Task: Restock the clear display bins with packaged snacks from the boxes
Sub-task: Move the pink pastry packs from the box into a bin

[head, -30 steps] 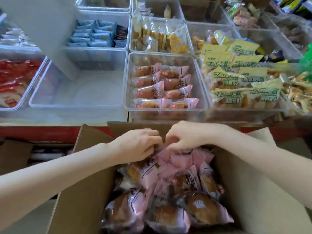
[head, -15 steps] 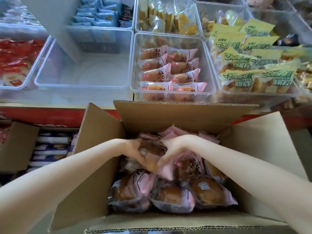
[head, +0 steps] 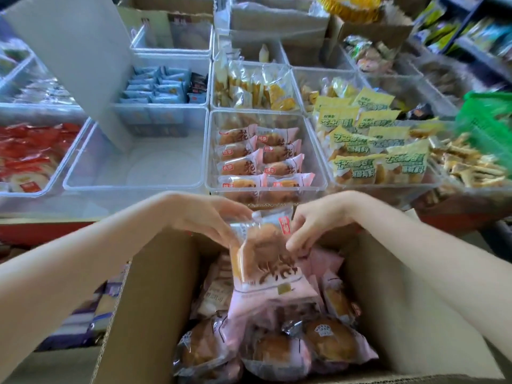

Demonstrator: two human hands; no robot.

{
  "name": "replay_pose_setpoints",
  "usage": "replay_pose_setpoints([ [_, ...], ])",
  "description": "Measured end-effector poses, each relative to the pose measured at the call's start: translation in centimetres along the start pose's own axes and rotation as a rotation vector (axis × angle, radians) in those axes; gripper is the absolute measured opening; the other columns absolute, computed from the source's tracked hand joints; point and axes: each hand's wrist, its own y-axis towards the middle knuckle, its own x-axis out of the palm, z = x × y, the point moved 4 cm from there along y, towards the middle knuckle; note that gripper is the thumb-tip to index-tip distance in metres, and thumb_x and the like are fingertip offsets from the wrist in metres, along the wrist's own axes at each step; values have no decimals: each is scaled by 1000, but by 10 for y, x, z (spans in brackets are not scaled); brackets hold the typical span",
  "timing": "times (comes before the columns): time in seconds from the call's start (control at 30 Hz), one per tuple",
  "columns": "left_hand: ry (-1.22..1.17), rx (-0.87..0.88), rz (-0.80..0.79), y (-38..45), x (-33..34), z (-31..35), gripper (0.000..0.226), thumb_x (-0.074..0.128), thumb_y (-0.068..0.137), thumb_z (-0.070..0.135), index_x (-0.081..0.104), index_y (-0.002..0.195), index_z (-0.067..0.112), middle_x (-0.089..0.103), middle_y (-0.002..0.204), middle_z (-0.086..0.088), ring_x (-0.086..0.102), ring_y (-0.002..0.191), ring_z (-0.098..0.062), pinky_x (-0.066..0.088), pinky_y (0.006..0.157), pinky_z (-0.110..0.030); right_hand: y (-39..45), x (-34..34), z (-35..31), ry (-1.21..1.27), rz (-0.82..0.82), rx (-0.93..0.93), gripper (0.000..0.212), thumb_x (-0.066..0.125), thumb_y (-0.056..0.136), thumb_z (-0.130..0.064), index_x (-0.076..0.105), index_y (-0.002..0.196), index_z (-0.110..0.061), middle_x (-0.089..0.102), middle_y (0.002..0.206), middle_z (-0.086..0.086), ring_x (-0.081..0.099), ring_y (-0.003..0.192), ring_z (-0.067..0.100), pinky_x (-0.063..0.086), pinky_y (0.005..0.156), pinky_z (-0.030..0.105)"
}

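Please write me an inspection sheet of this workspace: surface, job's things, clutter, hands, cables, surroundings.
Surface: red-edged shelf carrying clear plastic bins.
Job's things: brown cardboard box full of pink-wrapped pastry packets; one pink-wrapped pastry packet lifted above it; clear bin of matching pink packets directly behind, partly filled; empty clear bin to its left.
Clutter: nothing seen.
Hands: left hand and right hand both grip the lifted packet.
Cables: nothing seen.
Surroundings: bins of yellow-green packets, red packets, blue packets; green basket.
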Motion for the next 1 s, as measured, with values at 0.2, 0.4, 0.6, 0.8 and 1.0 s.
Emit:
replay_pose_setpoints([
  [0.2,-275,258,191,-18,-62,56,83,91,40,18,57,116,22,69,110,-3,69,93,-19,57,73,-25,-34,-83,-23,275,386,-172,26,64,83,-31,67,97,-9,73,91,-1,68,87,17,56,76,23],
  [0.4,-417,456,595,-8,-97,79,46,72,70,7,56,112,17,59,115,-14,68,90,-18,56,79,-27,-8,-117,-47,228,555,-247,59,74,75,-35,43,125,-27,60,117,-6,61,104,11,47,94,27],
  [0.6,18,363,939,19,-147,82,46,75,73,9,48,110,10,56,113,-6,60,96,-19,52,78,-22,25,-187,-79,-293,989,-218,84,86,61,-34,42,132,-24,54,115,-7,51,105,14,36,98,32],
  [0.8,721,92,863,78,-171,60,45,59,88,20,46,131,13,56,128,-10,55,114,-28,43,95,-34,85,-256,-88,-944,1230,-7,64,73,76,-25,41,131,-27,48,129,4,42,126,29,20,111,53],
  [1.0,1179,-16,701,138,-181,21,54,49,89,14,35,141,19,38,147,0,40,132,-17,25,108,-36,150,-276,-86,-1022,1074,67,72,66,80,-9,31,140,-27,41,134,5,36,129,31,13,112,55],
])
